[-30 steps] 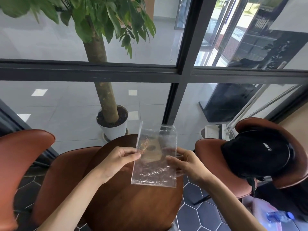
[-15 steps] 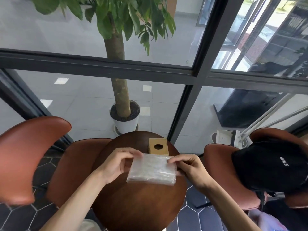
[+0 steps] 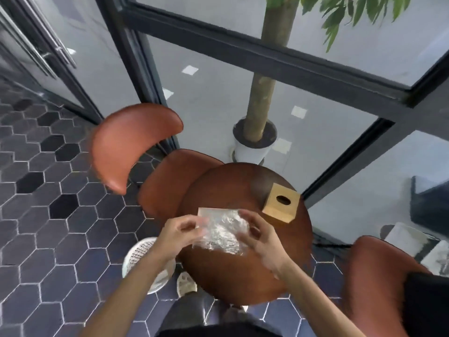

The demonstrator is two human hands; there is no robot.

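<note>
**Entry 1: work in hand**
- Left hand [image 3: 181, 235]: the grip is clenched on the left edge of the plastic bag [image 3: 222, 231], fingers curled round it.
- Plastic bag: clear and crinkled, gathered into a flattish bundle. It is held low over the surface, just off its middle toward 9 o'clock. We cannot tell whether it touches the wood.
- Right hand [image 3: 260, 242]: the grip is curled over the bag's right edge and grasping it, though blur softens the fingers.
- Status, as we judge it: the bag is taken up and partly gathered, and we see nothing inside it. Finishing the fold and putting the bag somewhere are left to do.

**Entry 2: surface and room**
- Floor [image 3: 48, 215]: dark hexagon tiles with pale joints, at 9 o'clock.
- Chair [image 3: 131, 147]: brown, with a curved back, at 10 o'clock. Its seat is tucked against the rim of the surface.
- Basket [image 3: 139, 254]: white mesh, on the floor at 8 o'clock, under the left forearm.
- Shoe [image 3: 185, 284]: pale, at 7 o'clock.
- Surface [image 3: 243, 283]: round, dark brown wood.
- Box [image 3: 274, 211]: light wood with an oval hole on top, at 2 o'clock near the rim, apart from the bag.
- Tree [image 3: 262, 93]: its trunk stands in a white pot [image 3: 251, 152] at 12 o'clock, beyond the glass.
- Window frame [image 3: 206, 37]: black bars.
- Second chair [image 3: 374, 276]: brown, at 4 o'clock, bearing a dark item [image 3: 427, 305].
</note>
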